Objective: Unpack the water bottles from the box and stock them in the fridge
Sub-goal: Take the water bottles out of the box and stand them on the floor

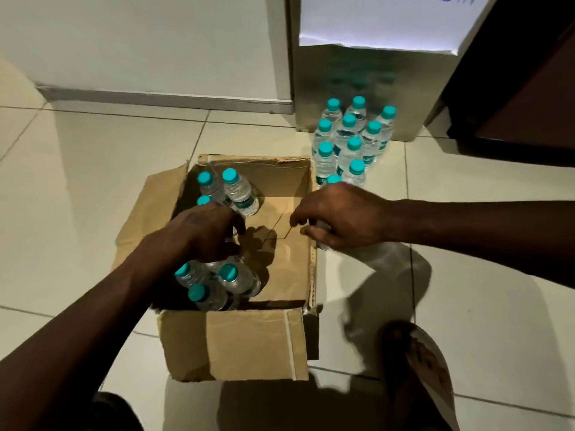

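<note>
An open cardboard box (249,343) stands on the tiled floor. Several clear water bottles with teal caps (239,194) are inside it, along its left side. My left hand (208,231) reaches into the box, its fingers curled down round a bottle whose cap it hides. My right hand (339,216) is over the box's right wall and grips a clear bottle (323,242), mostly hidden under the palm. Several more bottles (350,141) stand in a cluster on the floor beyond the box's far right corner.
A metallic cabinet (404,94) with a white paper sheet (382,23) stands right behind the floor cluster. A dark wooden unit (529,88) is at the far right. White wall and skirting lie behind the box. My sandalled foot (420,368) is near the box's right front.
</note>
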A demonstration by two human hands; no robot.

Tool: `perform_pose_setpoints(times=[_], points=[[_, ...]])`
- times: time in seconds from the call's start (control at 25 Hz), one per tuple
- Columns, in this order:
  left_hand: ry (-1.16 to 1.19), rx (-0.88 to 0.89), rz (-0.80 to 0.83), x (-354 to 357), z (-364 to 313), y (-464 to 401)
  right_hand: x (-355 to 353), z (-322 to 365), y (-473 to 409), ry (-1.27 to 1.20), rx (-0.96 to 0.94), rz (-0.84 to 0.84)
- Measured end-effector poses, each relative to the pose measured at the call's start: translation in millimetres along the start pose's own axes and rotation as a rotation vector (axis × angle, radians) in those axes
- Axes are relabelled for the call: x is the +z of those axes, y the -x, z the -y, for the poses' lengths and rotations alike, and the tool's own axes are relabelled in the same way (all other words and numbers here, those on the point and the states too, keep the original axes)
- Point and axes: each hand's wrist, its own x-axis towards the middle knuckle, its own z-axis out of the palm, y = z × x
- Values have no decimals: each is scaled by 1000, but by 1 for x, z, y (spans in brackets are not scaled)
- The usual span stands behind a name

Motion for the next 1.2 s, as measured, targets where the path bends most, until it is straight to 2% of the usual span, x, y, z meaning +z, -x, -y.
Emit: perform_pose_setpoints(times=[0.24, 0.44, 0.56, 0.64, 0.76, 0.88, 1.04, 1.12, 1.2], points=[[9, -70, 112, 16, 24, 0, 45, 41, -54, 21, -23, 334], [2, -32, -41, 33, 28, 13, 82, 55, -82, -120, -55, 349], [-116, -12, -122, 45, 19, 15, 111, 66, -89, -174, 68, 351], [-85, 4, -136, 52, 19, 11, 111, 64, -92, -265, 144, 362], [83, 17, -165, 57, 27, 7, 93, 50, -88, -367, 229, 362], [252, -4, -184, 50, 34, 8, 64, 35, -79, -555, 398, 243], [846, -83, -271, 23, 38, 18, 20, 18, -70, -804, 522, 10], [1121, -48, -315, 17, 39, 22, 9, 13, -71, -932, 595, -117], [1284, 23, -348, 8, 30, 21, 0, 7, -70, -1009, 674, -204]])
